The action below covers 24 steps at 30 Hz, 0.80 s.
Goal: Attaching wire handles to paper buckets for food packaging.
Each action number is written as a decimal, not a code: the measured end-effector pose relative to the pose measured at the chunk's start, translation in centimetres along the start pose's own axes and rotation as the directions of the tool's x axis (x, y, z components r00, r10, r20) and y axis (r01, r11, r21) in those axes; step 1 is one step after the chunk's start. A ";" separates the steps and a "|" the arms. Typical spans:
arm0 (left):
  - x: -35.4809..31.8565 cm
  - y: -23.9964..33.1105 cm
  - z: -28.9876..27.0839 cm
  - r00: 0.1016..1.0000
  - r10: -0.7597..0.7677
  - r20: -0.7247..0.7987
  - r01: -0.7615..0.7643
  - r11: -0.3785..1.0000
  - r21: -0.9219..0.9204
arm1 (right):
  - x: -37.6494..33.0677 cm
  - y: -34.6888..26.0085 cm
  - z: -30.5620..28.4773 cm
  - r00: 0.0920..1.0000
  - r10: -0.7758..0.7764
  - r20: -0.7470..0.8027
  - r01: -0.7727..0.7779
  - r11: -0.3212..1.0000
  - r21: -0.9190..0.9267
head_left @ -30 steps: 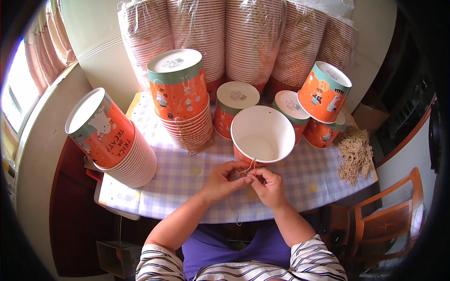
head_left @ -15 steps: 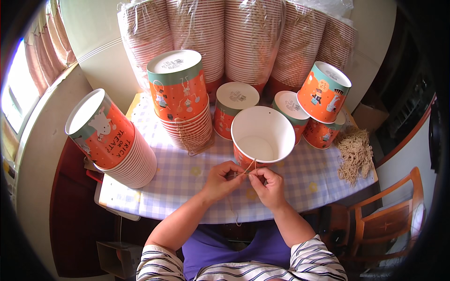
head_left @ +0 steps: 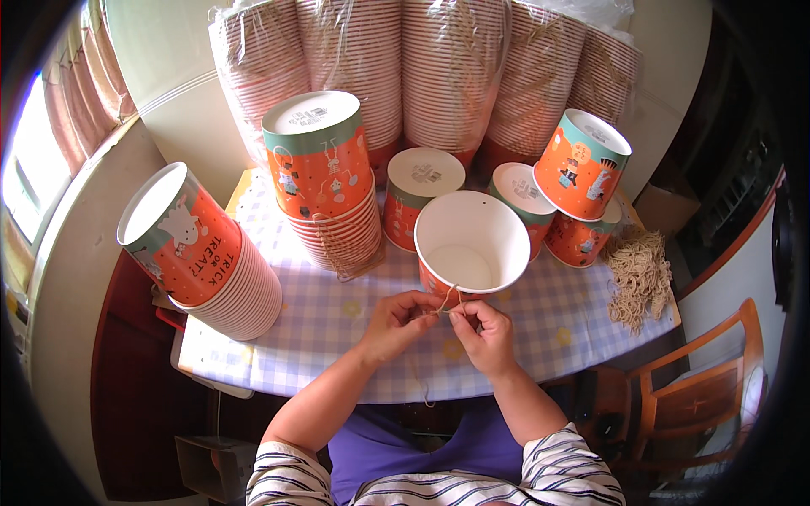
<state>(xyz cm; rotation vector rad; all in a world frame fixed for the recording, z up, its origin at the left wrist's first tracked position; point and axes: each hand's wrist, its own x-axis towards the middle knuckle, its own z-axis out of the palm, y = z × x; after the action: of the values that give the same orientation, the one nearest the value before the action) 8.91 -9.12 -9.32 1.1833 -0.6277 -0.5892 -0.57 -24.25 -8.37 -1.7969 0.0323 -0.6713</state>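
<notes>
A large paper bucket (head_left: 472,240), white inside and orange outside, stands upright with its mouth up in front of me. A thin tan cord (head_left: 450,297) passes over its near rim, apparently through a hole there. My left hand (head_left: 398,323) pinches the cord just in front of the bucket, thumb against forefinger. Close beside it, my right hand (head_left: 484,336) pinches the same cord, the fingertips of both hands almost touching. A loose end of cord hangs below my left hand towards the table's front edge. The exact crossing of the strands is too small to make out.
Nested bucket stacks stand upside down at the far left (head_left: 224,278) and left of centre (head_left: 325,177), the latter with tan cord on it. More upturned buckets (head_left: 582,164) sit at right, beside a cord heap (head_left: 639,278). Plastic-wrapped stacks (head_left: 456,76) line the back. A wooden chair (head_left: 696,396) is at right.
The cord between my fingertips has shifted from a taut, narrow crossing to a looser small loop near the rim. Both hands stay in nearly the same place.
</notes>
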 end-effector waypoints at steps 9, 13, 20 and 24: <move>0.1 -1.0 0.0 0.998 0.058 0.007 -0.058 0.994 0.089 | 0.0 -0.1 0.1 0.998 -0.046 0.040 0.047 0.999 -0.026; 0.0 -0.4 0.3 0.999 0.029 -0.021 -0.028 0.997 0.067 | -0.1 0.2 0.2 0.999 -0.052 -0.001 0.052 0.999 -0.015; 0.0 -0.3 0.0 1.000 0.005 -0.030 -0.003 0.999 0.051 | -0.1 0.1 0.1 0.999 -0.032 -0.034 0.032 0.999 0.002; 0.0 0.1 -0.3 1.000 -0.025 -0.017 0.026 0.998 0.059 | 0.0 0.2 0.0 0.999 0.002 -0.033 -0.001 0.999 0.042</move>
<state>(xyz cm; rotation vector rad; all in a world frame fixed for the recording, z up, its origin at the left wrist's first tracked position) 9.11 -8.90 -9.34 1.2520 -0.6209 -0.5848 -0.55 -24.28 -8.56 -1.7453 0.0414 -0.6959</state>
